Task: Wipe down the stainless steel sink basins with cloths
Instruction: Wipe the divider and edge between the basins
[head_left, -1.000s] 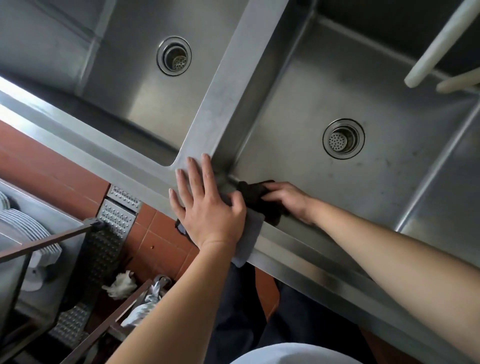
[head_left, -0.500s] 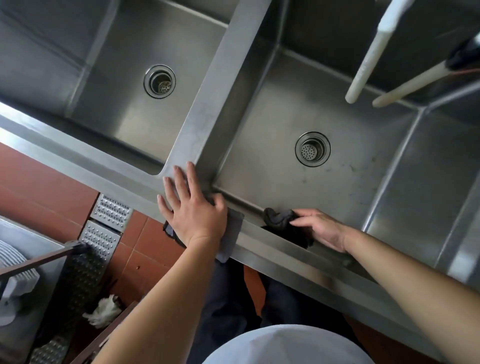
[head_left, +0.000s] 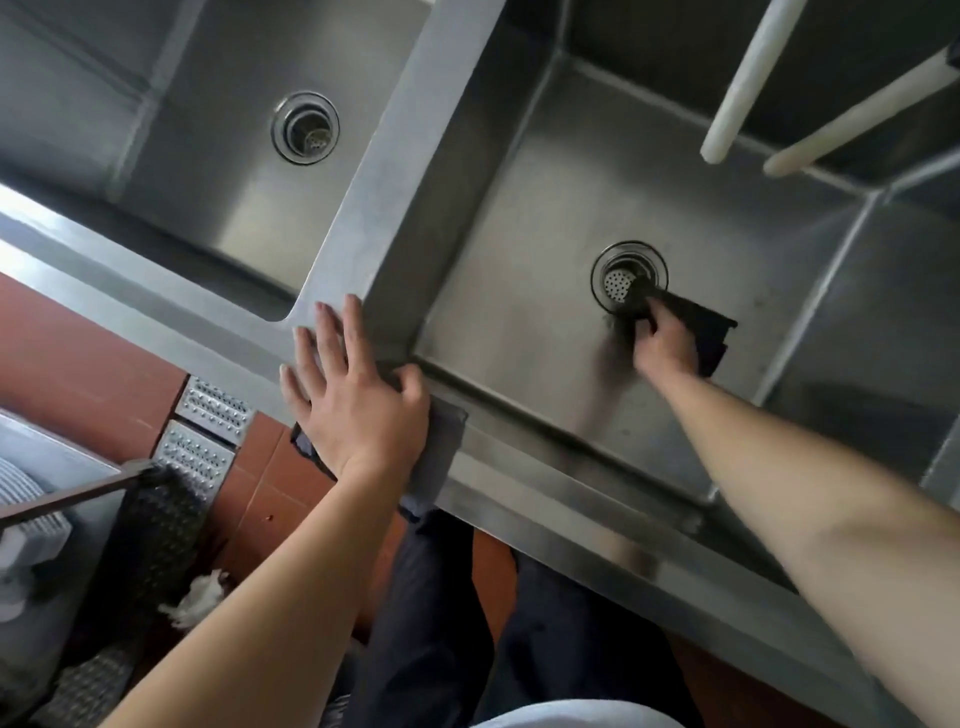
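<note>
The right basin (head_left: 519, 322) of the steel sink holds the work: on its floor, well down from the front rim (head_left: 597, 499), the right hand (head_left: 665, 345) presses a black cloth (head_left: 696, 322) against the metal beside the drain (head_left: 626, 280). The cloth's leading edge lies over the near side of the drain's perforated strainer, and its back corner sticks out flat behind the hand. The fingers are bent down over the cloth with the thumb side toward the drain; whether they pinch the fabric or only press on it cannot be told, since the hand is slightly blurred. The left hand (head_left: 348, 400) lies flat, fingers straight and spread, where the divider (head_left: 395, 171) between the two basins meets the front rim. Under its palm is a grey cloth (head_left: 441, 447), which drapes over the rim's edge, with a dark corner showing on the outer side of the wrist. The left basin (head_left: 208, 171) has its own round drain (head_left: 305, 127) near the middle. Two pale tubes (head_left: 748, 78) slant across the top right above the right basin. Below the rim are red floor tiles (head_left: 78, 364), metal grates (head_left: 210, 426) with rows of holes, a crumpled white scrap (head_left: 200, 597) and the person's dark trousers (head_left: 431, 623).
</note>
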